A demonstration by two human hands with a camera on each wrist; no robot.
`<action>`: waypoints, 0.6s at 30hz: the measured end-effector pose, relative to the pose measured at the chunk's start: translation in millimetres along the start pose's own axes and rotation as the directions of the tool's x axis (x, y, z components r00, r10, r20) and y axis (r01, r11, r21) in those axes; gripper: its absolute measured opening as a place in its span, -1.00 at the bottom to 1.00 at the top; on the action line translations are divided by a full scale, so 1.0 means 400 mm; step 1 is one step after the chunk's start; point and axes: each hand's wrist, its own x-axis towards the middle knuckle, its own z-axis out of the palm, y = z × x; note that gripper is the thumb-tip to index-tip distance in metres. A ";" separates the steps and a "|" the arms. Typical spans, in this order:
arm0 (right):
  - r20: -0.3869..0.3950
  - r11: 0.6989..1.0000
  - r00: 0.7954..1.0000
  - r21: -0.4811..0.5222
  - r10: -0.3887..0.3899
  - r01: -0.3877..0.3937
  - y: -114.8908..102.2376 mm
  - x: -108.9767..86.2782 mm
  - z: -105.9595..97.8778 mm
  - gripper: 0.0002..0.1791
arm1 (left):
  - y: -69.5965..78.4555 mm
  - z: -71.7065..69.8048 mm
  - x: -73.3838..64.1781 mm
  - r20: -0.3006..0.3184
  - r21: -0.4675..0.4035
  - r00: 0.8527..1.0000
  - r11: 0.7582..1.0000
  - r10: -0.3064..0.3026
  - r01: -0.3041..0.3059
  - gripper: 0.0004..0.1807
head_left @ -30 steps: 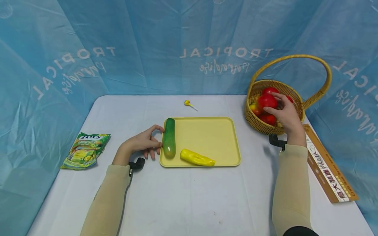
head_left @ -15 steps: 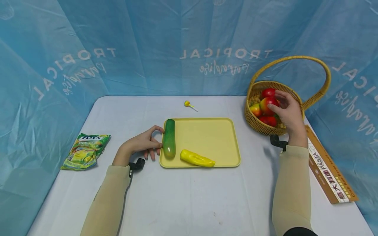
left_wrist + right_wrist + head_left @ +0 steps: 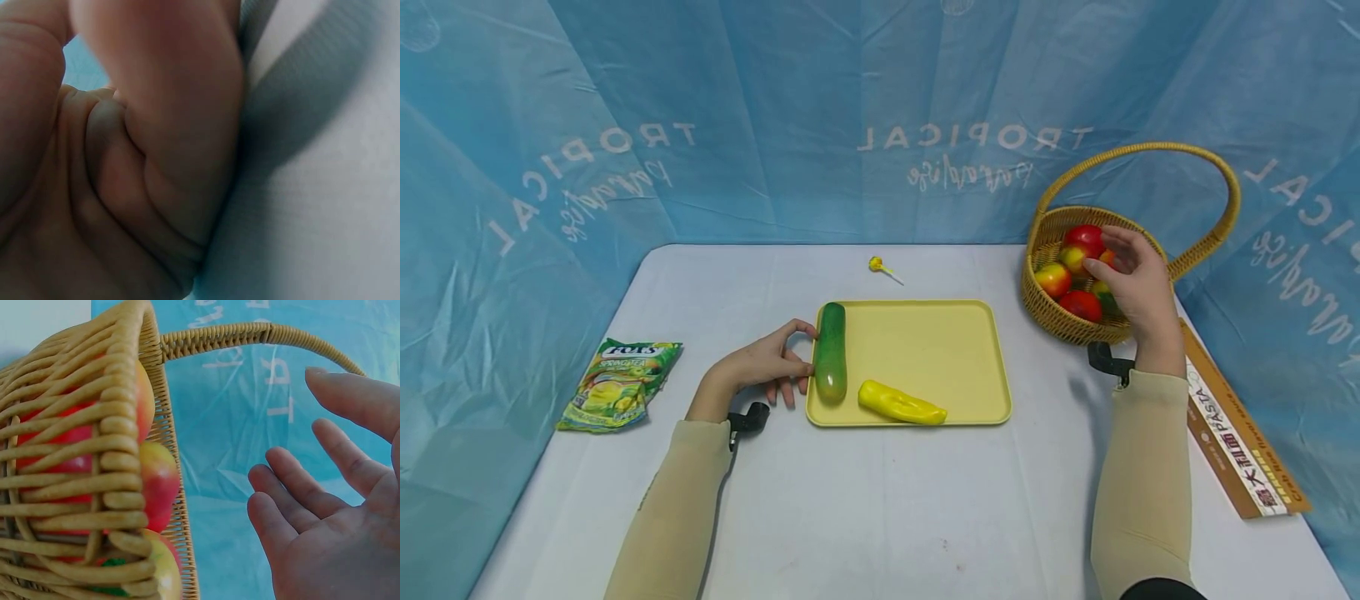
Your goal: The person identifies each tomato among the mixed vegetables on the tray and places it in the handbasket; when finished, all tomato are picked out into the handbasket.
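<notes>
My right hand [image 3: 1138, 279] hovers over the wicker basket [image 3: 1037, 304] with fingers spread. In the right wrist view a gap shows between the fingertips [image 3: 259, 503] and the fruit. Inside the basket lie several red and yellow apple-like fruits, among them a red-yellow one [image 3: 1053, 280] at the left and a red one [image 3: 1081, 306] in front. My left hand [image 3: 763, 360] is at the left edge of the yellow tray [image 3: 940, 350], thumb and index fingertips right beside a green cucumber [image 3: 831, 354]. The left wrist view shows loosely bent fingers [image 3: 169, 81] close over the cloth.
A yellow pepper [image 3: 901, 403] lies on the tray's front part. Behind the tray is a yellow lollipop [image 3: 877, 264]. A green candy bag [image 3: 617, 383] lies at the left, a long brown pasta box [image 3: 1240, 425] at the right. The basket's tall handle [image 3: 1150, 148] arches up beside my right hand.
My right hand has let go of a red fruit, which has settled and turned among the others in the basket. The hand has drawn slightly right, its fingers parting. My left hand has stayed still.
</notes>
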 end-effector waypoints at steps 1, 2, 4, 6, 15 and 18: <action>0.001 1.000 1.000 0.004 0.000 0.000 -0.001 -0.001 0.000 -0.31 | 0.000 0.000 0.000 0.001 0.000 1.000 1.000 0.001 -0.001 -0.34; 0.003 1.000 1.000 0.003 -0.001 0.001 -0.002 -0.002 0.000 -0.31 | -0.001 0.000 0.000 0.002 0.000 1.000 1.000 0.002 -0.002 -0.34; 0.006 1.000 1.000 0.000 -0.006 0.006 -0.006 -0.003 0.001 -0.32 | -0.002 -0.002 0.001 0.006 -0.002 1.000 1.000 0.002 -0.002 -0.34; 0.011 1.000 1.000 -0.001 -0.018 0.018 -0.012 -0.004 0.002 -0.32 | -0.003 -0.004 0.002 0.010 -0.002 1.000 1.000 0.003 -0.003 -0.33; 0.049 0.997 0.996 -0.026 -0.077 0.079 -0.057 -0.014 0.024 -0.33 | 0.007 -0.022 -0.017 0.006 -0.005 0.999 0.999 -0.037 0.037 -0.38; 0.073 0.993 0.991 -0.033 -0.108 0.111 -0.074 -0.018 0.028 -0.33 | 0.031 -0.041 -0.042 -0.035 0.028 0.998 0.998 -0.047 0.048 -0.37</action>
